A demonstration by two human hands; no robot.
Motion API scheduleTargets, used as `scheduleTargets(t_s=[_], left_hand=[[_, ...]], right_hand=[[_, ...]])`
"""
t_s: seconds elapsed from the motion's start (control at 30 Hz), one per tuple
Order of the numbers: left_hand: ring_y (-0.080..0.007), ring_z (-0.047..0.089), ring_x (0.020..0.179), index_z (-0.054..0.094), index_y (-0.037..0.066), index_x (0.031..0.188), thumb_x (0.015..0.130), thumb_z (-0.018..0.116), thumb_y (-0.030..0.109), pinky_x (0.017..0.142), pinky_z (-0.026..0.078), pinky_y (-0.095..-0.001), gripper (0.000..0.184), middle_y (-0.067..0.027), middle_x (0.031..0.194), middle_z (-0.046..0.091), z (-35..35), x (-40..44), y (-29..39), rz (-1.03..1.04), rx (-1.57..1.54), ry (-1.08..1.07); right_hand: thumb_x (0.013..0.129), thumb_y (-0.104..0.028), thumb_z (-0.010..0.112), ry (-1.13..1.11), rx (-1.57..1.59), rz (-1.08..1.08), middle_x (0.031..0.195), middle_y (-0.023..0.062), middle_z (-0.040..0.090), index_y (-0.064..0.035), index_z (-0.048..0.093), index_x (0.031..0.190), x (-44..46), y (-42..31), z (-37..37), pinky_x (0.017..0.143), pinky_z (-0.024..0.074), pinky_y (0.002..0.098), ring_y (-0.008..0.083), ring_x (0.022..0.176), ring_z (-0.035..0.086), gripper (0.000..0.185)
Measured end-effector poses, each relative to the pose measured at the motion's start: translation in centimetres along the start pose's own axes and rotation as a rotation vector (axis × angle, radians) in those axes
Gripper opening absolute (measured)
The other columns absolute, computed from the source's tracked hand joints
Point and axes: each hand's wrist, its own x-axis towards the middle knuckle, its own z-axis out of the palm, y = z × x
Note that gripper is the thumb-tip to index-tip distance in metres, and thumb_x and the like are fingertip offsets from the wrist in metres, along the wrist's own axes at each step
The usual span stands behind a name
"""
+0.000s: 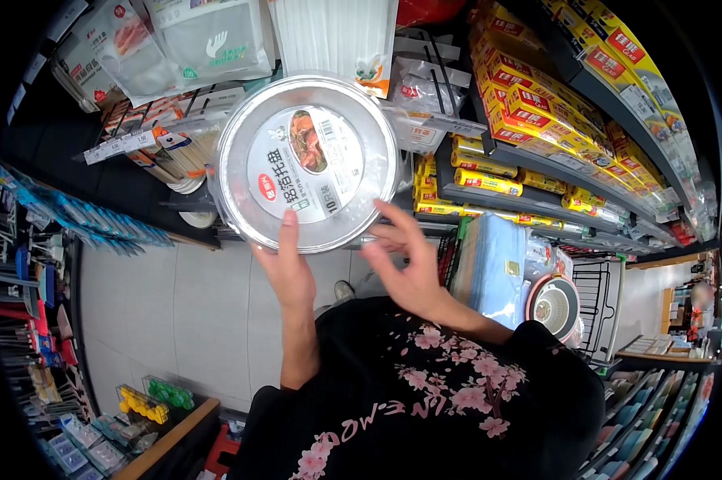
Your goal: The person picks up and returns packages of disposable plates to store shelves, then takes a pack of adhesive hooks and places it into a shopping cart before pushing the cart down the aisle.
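A round pack of foil trays [234, 164] in clear wrap, with a white printed label, is held up in front of the shelf. My left hand [287, 260] grips its lower edge, thumb on the front and the other fingers hidden behind it. At the lower right rim is my right hand [413, 272], fingers spread and curved. Its index fingertip is at the rim; whether it touches cannot be made out. Behind the pack hang bags of white disposable items [333, 40] and packs of wooden sticks [177, 152].
To the right, shelves carry yellow and red boxes [529, 104] and yellow rolls [489, 182]. A shopping cart [593, 296] beside me holds a blue folded package [489, 264] and a round pink-rimmed basket [554, 308]. Tiled floor [169, 312] lies below, with a low display [169, 440] at lower left.
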Motion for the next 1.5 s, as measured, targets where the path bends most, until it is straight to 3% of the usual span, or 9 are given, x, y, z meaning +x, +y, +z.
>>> scheduleTargets(t_s=[0.13,0.2,0.4,0.5,0.67,0.77,1.07,1.23,1.5], left_hand=[[-0.0165,0.056,0.113,0.045,-0.004,0.138,0.101,0.055,0.017,0.098,0.044,-0.0305,0.044,-0.0128,0.129,0.058,-1.1,1.0,1.6,-0.046,0.032,0.012],[-0.0157,0.057,0.112,0.049,-0.004,0.136,0.101,0.055,0.019,0.096,0.044,-0.0298,0.042,-0.0128,0.127,0.059,-1.4,1.1,2.1,-0.043,0.057,-0.031],[-0.0146,0.059,0.107,0.054,-0.005,0.133,0.101,0.058,0.022,0.094,0.045,-0.0274,0.042,-0.013,0.126,0.061,-2.7,2.1,3.0,-0.129,0.246,-0.174],[-0.0168,0.059,0.112,0.046,-0.005,0.14,0.1,0.059,0.019,0.097,0.044,-0.0275,0.049,-0.0147,0.132,0.057,-2.2,2.2,3.2,-0.139,0.288,-0.207],[-0.024,0.053,0.123,0.019,0.0,0.154,0.088,0.072,0.009,0.107,0.038,-0.0335,0.086,-0.0203,0.139,0.051,0.3,-0.3,3.7,0.052,0.187,-0.273],[-0.0314,0.032,0.142,-0.002,0.005,0.157,0.074,0.08,0.002,0.115,0.025,-0.0478,0.116,-0.024,0.153,0.027,-0.2,-1.8,2.2,0.187,0.309,-0.477],[-0.0322,0.03,0.143,-0.012,0.008,0.156,0.068,0.079,0.001,0.114,0.032,-0.0445,0.127,-0.0215,0.158,0.014,0.3,-0.9,5.2,0.322,0.282,-0.478],[-0.0335,0.031,0.142,-0.011,0.01,0.157,0.065,0.075,0.003,0.113,0.035,-0.0457,0.126,-0.0204,0.157,0.017,0.8,-1.3,6.3,0.323,0.211,-0.452],[-0.0357,0.031,0.142,-0.01,0.009,0.156,0.067,0.08,0.011,0.113,0.036,-0.0471,0.127,-0.0222,0.157,0.016,0.2,-0.9,6.3,0.317,0.223,-0.479]], right_hand=[[0.094,-0.008,0.065,0.309,-0.1,-0.062,0.064,-0.0017,0.064,-0.0014,0.059,0.126,1.9,1.1,-3.7,0.054,0.043,0.018,0.0036,0.057,0.058,0.034],[0.094,-0.007,0.065,0.369,-0.228,-0.134,0.058,-0.0046,0.055,-0.0017,0.063,0.121,3.1,1.5,-5.2,0.05,0.0371,0.0184,0.0029,0.05,0.045,0.027],[0.091,-0.003,0.066,0.138,-0.261,-0.153,0.123,0.0085,0.056,0.0012,0.054,0.135,5.5,-0.6,-5.3,0.084,0.0476,0.0259,0.0111,0.105,0.053,0.046],[0.092,0.002,0.062,-0.089,0.119,-0.061,0.145,0.0137,0.049,0.0011,0.044,0.144,6.0,-0.4,-5.1,0.111,0.0351,0.0302,0.0181,0.132,0.047,0.055],[0.094,0.001,0.058,0.131,0.21,-0.04,0.138,0.016,0.054,0.0027,0.043,0.143,6.1,2.0,-4.0,0.108,0.0394,0.0304,0.0171,0.127,0.051,0.051],[0.097,0.0,0.054,0.312,0.324,-0.027,0.134,0.0203,0.056,0.0031,0.036,0.147,6.2,0.3,-3.1,0.101,0.0455,0.031,0.0175,0.121,0.056,0.054],[0.091,0.001,0.058,0.139,0.107,-0.398,0.147,0.0235,0.04,0.0046,0.028,0.149,5.0,-1.7,-3.3,0.105,0.0429,0.0339,0.0252,0.132,0.047,0.066],[0.092,-0.039,0.062,0.132,0.108,-0.409,0.151,0.0222,0.035,0.006,0.026,0.15,4.5,-0.9,-3.8,0.117,0.0238,0.0416,0.031,0.142,0.033,0.082],[0.087,-0.047,0.063,0.123,0.254,-0.309,0.156,0.0223,0.024,-0.0012,0.014,0.154,3.9,-2.3,-3.1,0.116,0.0287,0.0449,0.0315,0.142,0.033,0.095]])
